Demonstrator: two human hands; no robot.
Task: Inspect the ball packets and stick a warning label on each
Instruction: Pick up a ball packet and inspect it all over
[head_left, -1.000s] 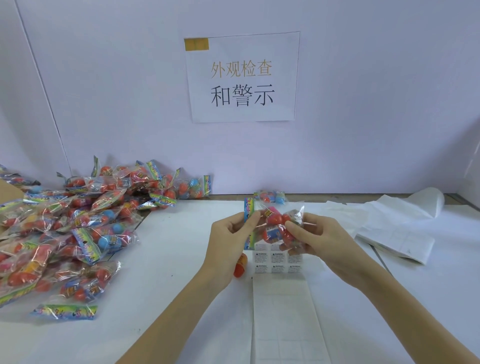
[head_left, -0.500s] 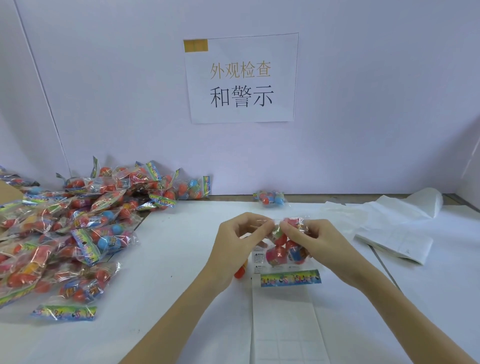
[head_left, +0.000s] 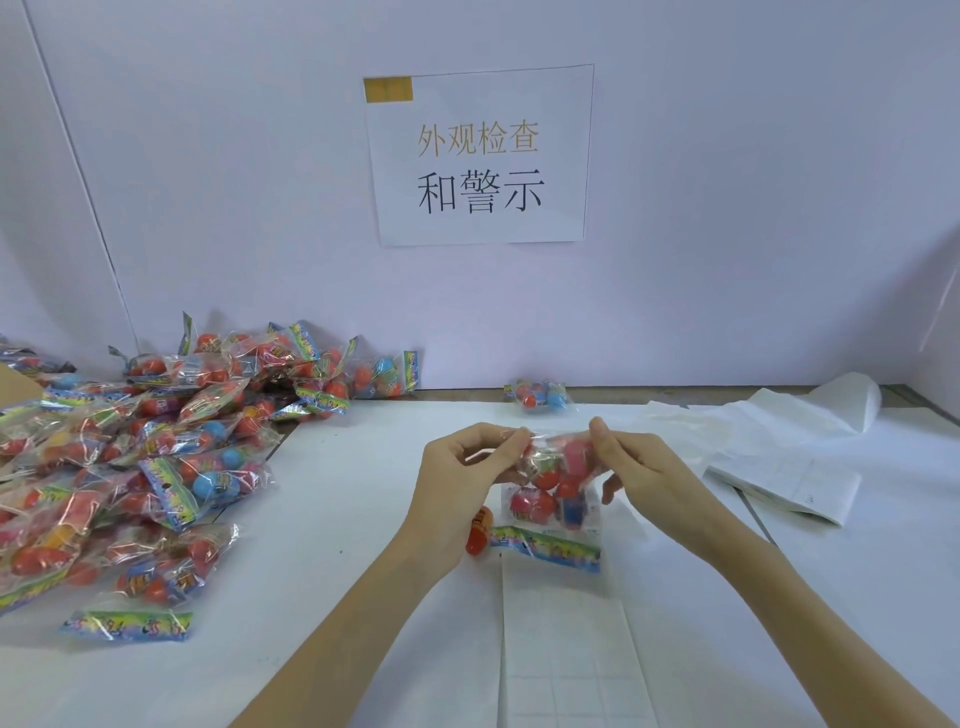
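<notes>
While both hands pinch its top edge, a clear ball packet (head_left: 550, 499) hangs just above the white worktop (head_left: 337, 499), in front of the person at the middle of the view. The left hand (head_left: 462, 483) grasps the upper left corner between thumb and fingers (head_left: 506, 452); the right hand (head_left: 649, 473) is clenched on the upper right corner. Inside the packet sit several balls, mostly red, with one blue. Its lower end carries a colourful printed header strip, whose writing is too small to read. Below the packet lies a white label sheet (head_left: 561, 639) ruled into a grid. An orange-red ball (head_left: 479, 530) shows just behind the left hand.

At the left, a heap of packets (head_left: 130, 467) holds more red, blue and yellow balls. One single packet (head_left: 537, 396) lies near the wall. Folded white papers (head_left: 779, 467) lie to the right. A wall sign (head_left: 480, 156) reads "外观检查 和警示".
</notes>
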